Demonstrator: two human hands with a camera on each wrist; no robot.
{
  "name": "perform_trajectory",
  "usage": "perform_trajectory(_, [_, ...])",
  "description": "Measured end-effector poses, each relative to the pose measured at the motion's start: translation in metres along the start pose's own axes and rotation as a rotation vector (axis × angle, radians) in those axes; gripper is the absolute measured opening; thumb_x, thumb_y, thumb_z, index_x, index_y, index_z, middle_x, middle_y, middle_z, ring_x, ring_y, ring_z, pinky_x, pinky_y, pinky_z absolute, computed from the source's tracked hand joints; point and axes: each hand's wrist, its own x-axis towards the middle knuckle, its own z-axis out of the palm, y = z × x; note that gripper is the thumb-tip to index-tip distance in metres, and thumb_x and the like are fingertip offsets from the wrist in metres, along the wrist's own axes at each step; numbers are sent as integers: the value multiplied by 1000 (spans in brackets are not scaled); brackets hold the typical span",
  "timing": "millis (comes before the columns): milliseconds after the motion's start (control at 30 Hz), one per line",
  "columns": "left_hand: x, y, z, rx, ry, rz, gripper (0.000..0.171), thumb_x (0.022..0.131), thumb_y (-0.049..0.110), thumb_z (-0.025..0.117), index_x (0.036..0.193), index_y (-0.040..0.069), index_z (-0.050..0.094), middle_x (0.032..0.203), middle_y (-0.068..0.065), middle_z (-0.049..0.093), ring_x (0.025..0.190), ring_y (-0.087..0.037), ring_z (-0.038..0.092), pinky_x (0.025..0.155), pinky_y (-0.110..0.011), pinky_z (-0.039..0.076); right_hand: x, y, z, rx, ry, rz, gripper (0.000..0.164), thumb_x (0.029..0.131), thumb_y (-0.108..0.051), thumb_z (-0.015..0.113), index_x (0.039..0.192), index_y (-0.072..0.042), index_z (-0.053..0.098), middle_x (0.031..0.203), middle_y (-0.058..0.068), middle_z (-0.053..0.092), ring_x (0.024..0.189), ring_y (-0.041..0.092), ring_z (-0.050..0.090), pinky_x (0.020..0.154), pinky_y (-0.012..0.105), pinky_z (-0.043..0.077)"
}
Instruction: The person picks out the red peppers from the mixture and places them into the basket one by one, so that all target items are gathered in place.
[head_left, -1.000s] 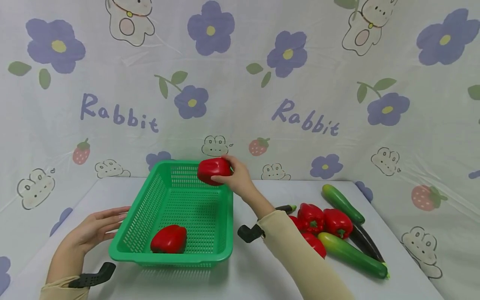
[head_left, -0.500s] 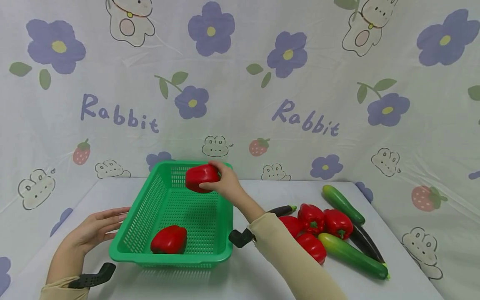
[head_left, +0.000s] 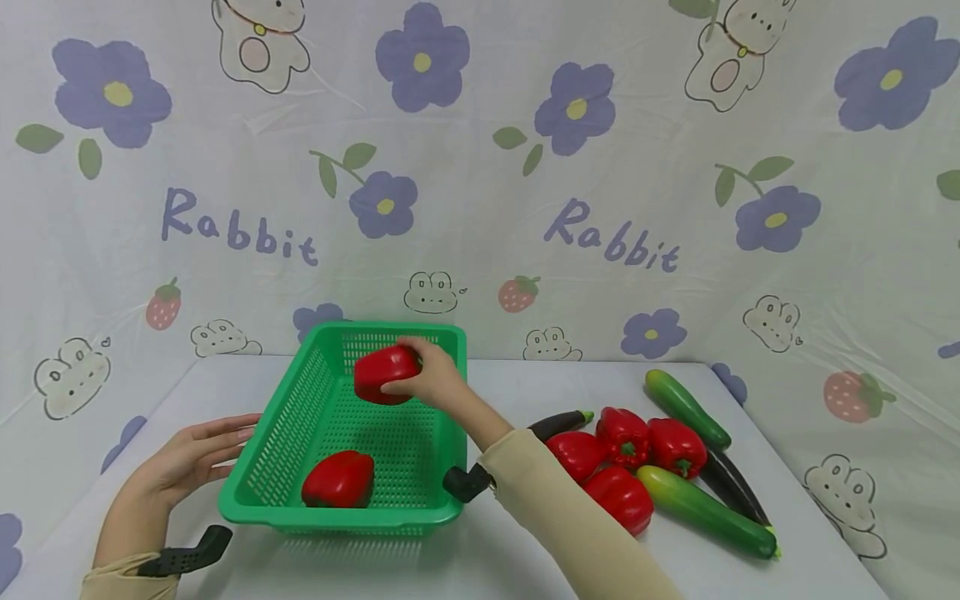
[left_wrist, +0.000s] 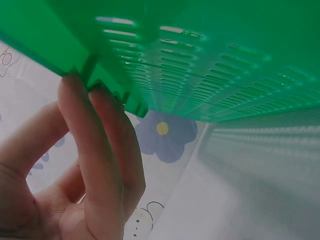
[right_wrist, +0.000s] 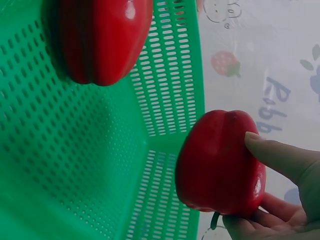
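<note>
My right hand point(head_left: 435, 377) grips a red bell pepper point(head_left: 384, 375) above the far part of a green perforated basket point(head_left: 345, 515). In the right wrist view the thumb lies on one side of this bell pepper point(right_wrist: 217, 162), and the other fingers reach under it beside its stem. A second red bell pepper point(head_left: 339, 480) lies on the basket's floor near the front wall. Beside the basket's left wall is my left hand point(head_left: 187, 462), fingers extended. In the left wrist view its fingertips touch the underside of the basket's rim point(left_wrist: 75, 55).
On the white table point(head_left: 517, 550), to the right, sits a group of several red bell peppers point(head_left: 622, 433). Green zucchini point(head_left: 705, 510) and dark eggplants point(head_left: 735, 487) lie around them. A patterned cloth point(head_left: 480, 167) hangs behind the table.
My right hand has carried the bell pepper left and lower, from the basket's far right corner to over its inside. The left hand and the basket have stayed where they were.
</note>
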Motion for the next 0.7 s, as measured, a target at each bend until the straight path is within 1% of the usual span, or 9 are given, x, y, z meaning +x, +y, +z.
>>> perform_trajectory(167, [0,0,0,14,7,-4,25,101,22,54,120,35,64,109,25,66,103,3,64,86,-29,54,-1,1,5,-14,-35,-12,66,83,-13,77,142,-6,47,137,14,54,125,32,51,90,44,55])
perform_trajectory(300, [1,0,0,31,15,-6,26,101,23,54,122,34,63,109,25,66,103,3,64,86,-29,54,-2,1,9,-20,-54,-3,64,83,-12,77,140,-5,48,135,14,56,122,31,52,89,43,55])
perform_trajectory(567, [1,-1,-1,24,18,-6,25,101,22,54,119,35,64,109,25,67,103,2,64,86,-29,54,2,4,18,-22,-95,13,63,83,-13,77,139,-4,49,132,15,58,118,29,54,89,41,55])
perform_trajectory(700, [1,-1,-1,18,20,-8,25,101,22,54,119,35,65,108,25,67,103,2,65,86,-29,54,4,6,22,-18,-102,36,64,82,-14,78,139,-3,49,131,14,57,118,29,54,87,40,56])
